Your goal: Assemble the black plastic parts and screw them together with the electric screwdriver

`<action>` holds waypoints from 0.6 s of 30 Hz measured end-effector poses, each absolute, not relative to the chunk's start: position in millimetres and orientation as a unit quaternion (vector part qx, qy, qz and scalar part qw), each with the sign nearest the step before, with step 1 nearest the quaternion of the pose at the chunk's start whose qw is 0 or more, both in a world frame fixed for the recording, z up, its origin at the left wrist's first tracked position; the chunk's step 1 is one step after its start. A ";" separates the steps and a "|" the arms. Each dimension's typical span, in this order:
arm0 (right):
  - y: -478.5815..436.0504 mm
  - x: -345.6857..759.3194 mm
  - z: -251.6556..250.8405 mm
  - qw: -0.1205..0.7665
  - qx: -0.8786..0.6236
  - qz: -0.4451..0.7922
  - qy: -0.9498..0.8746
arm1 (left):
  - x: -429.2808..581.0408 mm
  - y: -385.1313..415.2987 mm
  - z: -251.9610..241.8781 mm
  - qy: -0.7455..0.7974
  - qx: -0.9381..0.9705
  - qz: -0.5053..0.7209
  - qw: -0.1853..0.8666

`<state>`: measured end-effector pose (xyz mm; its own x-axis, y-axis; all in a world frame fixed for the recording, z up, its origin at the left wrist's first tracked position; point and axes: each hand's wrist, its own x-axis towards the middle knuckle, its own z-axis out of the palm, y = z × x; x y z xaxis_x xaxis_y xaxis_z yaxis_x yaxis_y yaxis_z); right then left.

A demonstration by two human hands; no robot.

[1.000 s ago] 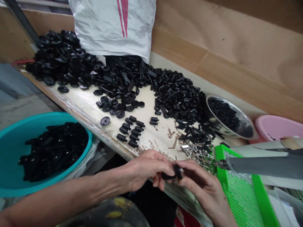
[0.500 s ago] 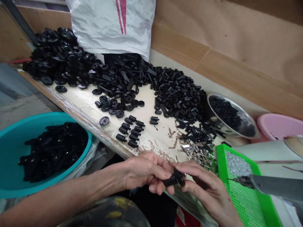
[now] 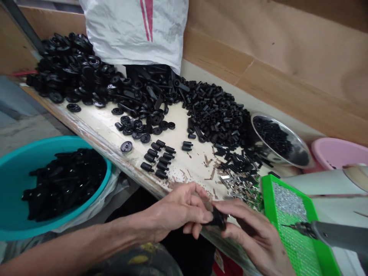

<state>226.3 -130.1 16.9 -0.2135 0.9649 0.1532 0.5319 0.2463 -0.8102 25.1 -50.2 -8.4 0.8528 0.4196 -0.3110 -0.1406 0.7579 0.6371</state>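
Directions follow a clock face laid over the view. At five o'clock, the left hand (image 3: 184,210) and the right hand (image 3: 250,230) hold a small black plastic part (image 3: 217,219) between them, pinched in the fingertips of both; fingers hide some of it. It is above the near edge of a cream-topped bench (image 3: 176,115). Just left of centre lie short black plastic cylinders (image 3: 160,160) in rows. At two o'clock are heaped black tubes (image 3: 215,111); at three, a shiny steel bowl (image 3: 299,155); at four, a bright green plastic tray (image 3: 269,203); at eight, a round teal tub (image 3: 14,188) of black pieces.
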 end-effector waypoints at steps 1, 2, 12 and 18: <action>-130.1 226.8 17.2 0.341 -0.518 0.321 -0.716 | 25.0 -51.0 -8.6 0.221 0.311 0.149 0.912; -129.9 227.0 17.4 0.342 -0.512 0.324 -0.718 | 25.2 -51.4 -9.0 0.210 0.301 0.135 0.920; -134.0 222.4 16.2 0.343 -0.545 0.301 -0.703 | 26.2 -54.7 -7.6 0.230 0.316 0.142 0.909; -134.9 225.4 13.1 0.361 -0.529 0.315 -0.701 | 29.0 -55.7 -13.3 0.170 0.224 0.109 0.953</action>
<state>225.4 -134.9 13.1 -0.1801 0.9682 0.1737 0.5133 0.2431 -0.8231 29.0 -55.7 -13.3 0.9180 0.2845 -0.2761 -0.1317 0.8757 0.4646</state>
